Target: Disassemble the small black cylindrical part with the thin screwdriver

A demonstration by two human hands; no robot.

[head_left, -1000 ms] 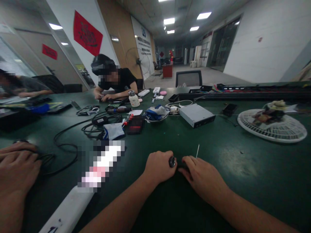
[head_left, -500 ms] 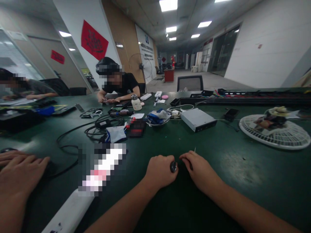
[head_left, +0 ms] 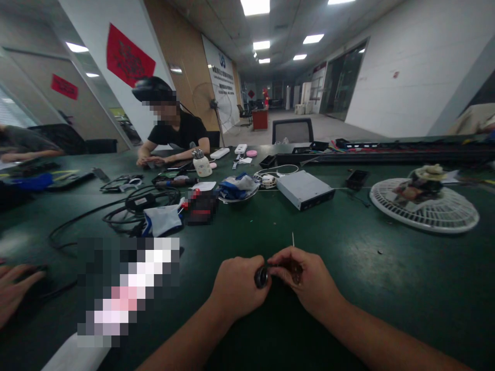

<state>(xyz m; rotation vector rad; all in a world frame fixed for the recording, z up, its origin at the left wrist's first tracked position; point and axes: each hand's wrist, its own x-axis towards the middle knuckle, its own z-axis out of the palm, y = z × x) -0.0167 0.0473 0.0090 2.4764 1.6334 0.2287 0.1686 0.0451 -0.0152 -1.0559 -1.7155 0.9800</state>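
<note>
Both my hands are closed over the dark green bench mat (head_left: 386,288): left hand (head_left: 240,288) grips one small round black piece (head_left: 261,276); right hand (head_left: 305,282) pinches something dark, can't tell what, just beside it, under one thin white pin (head_left: 293,239).

The round part (head_left: 261,276) looks glossy metal, the bench (head_left: 390,288) matt.

Dark round part (head_left: 261,276), upright white pin (head_left: 293,240)
</note>
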